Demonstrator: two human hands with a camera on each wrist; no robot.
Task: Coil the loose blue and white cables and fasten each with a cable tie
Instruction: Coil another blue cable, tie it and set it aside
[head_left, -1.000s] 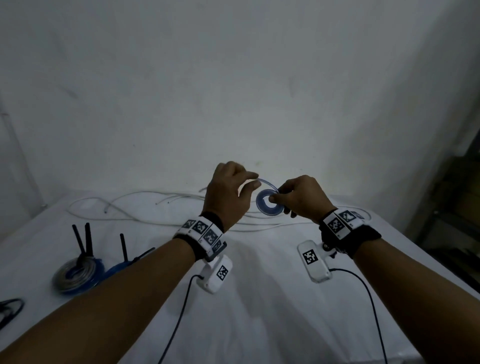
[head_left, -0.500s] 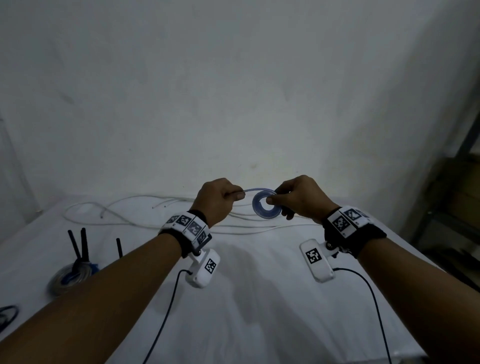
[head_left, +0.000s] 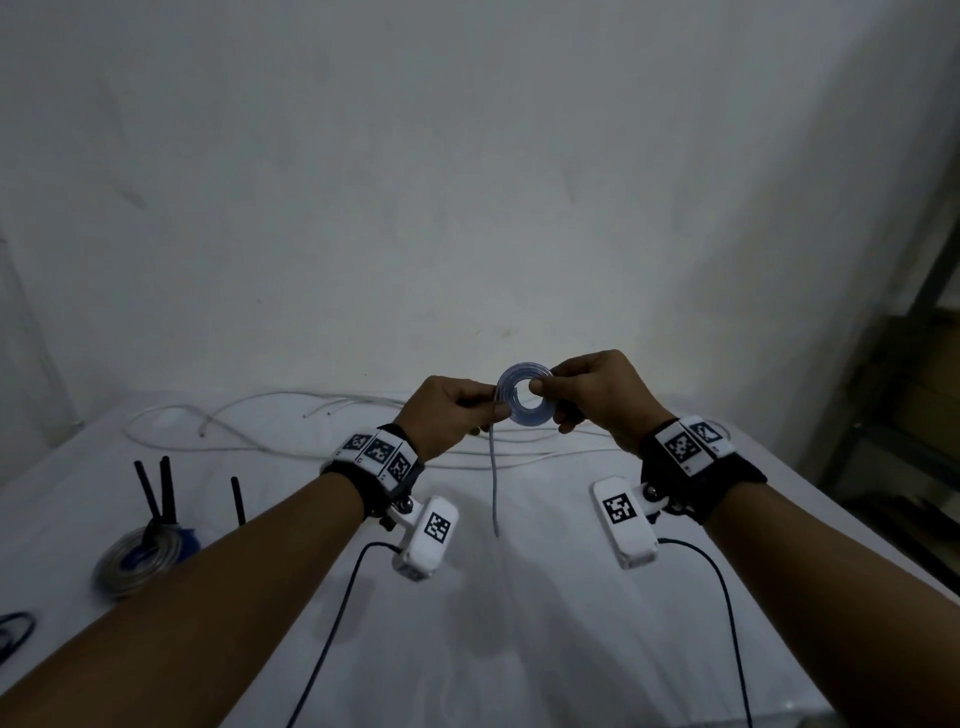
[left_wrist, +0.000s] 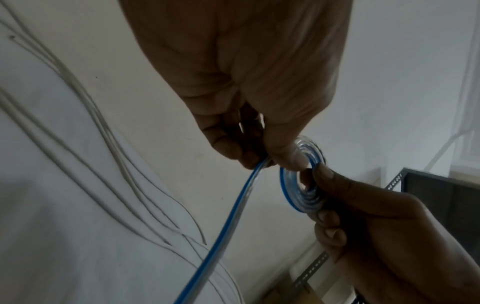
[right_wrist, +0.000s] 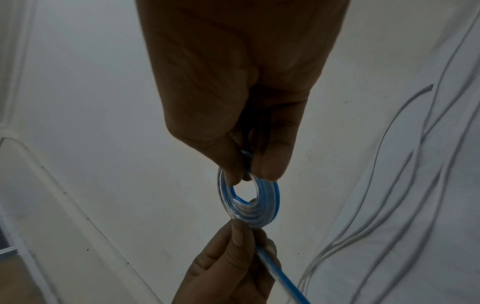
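The blue cable coil (head_left: 521, 396) is held up in the air above the far middle of the table (head_left: 519, 649), a small flat ring of clear-and-blue tubing pinched between both hands. Going from the biggest things down: the white-covered table fills the lower half of the head view, with a plain wall (head_left: 467, 182) behind it and a metal shelf frame (head_left: 893, 364) at 3 o'clock. Loose white cables (head_left: 270, 434) sprawl across the table's far edge from 10 o'clock to 1 o'clock, lying beneath and behind the hands and well apart from the coil. At 8 o'clock sits a second coil of clear tubing (head_left: 136, 564) with black cable ties (head_left: 158, 491) standing up from it. The right hand (head_left: 597, 400) has thumb and fingers clamped on the ring's right side, thumb tip at the hole. The left hand (head_left: 452, 415) pinches the cable at the ring's left edge, its fingers curled together round the strand. From that pinch the free tail (head_left: 494, 483) hangs straight down toward 6 o'clock, ending above the cloth between the two wrist cameras.
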